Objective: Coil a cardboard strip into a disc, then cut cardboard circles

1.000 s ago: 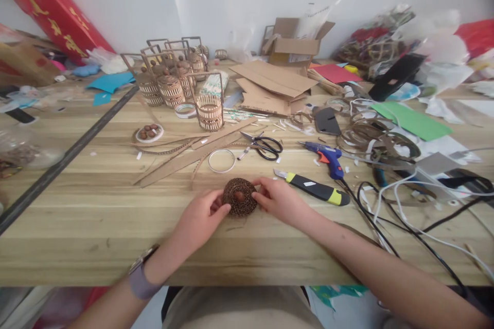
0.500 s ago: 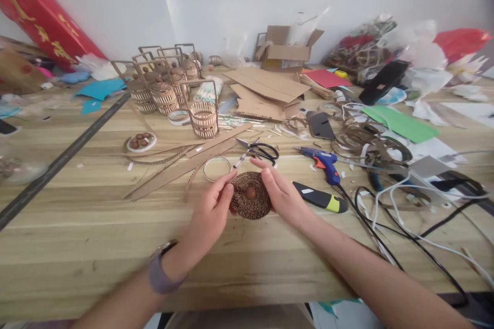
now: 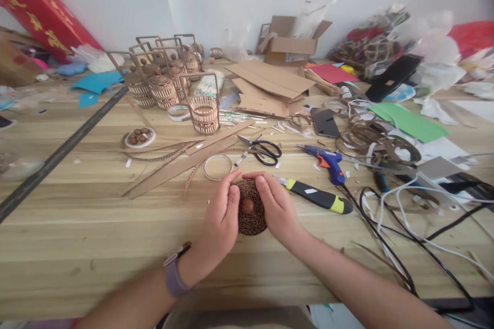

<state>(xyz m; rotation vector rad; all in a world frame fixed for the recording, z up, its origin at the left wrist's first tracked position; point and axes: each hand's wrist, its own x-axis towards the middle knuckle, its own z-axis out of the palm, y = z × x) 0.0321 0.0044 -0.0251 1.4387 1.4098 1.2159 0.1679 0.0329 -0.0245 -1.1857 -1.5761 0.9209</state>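
Between my two hands is a round brown coiled lid point(image 3: 251, 223) with a wooden bead point(image 3: 247, 206) at its centre as a knob. My left hand point(image 3: 224, 205) grips its left side, thumb along the rim. On the opposite side my right hand point(image 3: 276, 205) closes round the edge, thumb toward the bead. The fingers under the lid are hidden. Just beyond my hands lie a pale ring point(image 3: 217, 166) and black-handled scissors point(image 3: 266, 149). To the right are a black and yellow utility knife point(image 3: 318, 196) and a blue glue gun point(image 3: 326, 161).
Small slatted baskets with tall handles point(image 3: 162, 90) stand at the back left, one open basket point(image 3: 205, 114) nearer. A white dish point(image 3: 143, 144) holds several beads. Cardboard sheets point(image 3: 270, 82) lie at the back. Cables point(image 3: 401, 226) and coiled brown strips point(image 3: 370, 139) crowd the right.
Both hands have drawn the lid closer to me and slightly left. It is turned a little, and my hands are closer together round it. The utility knife's front end now shows.
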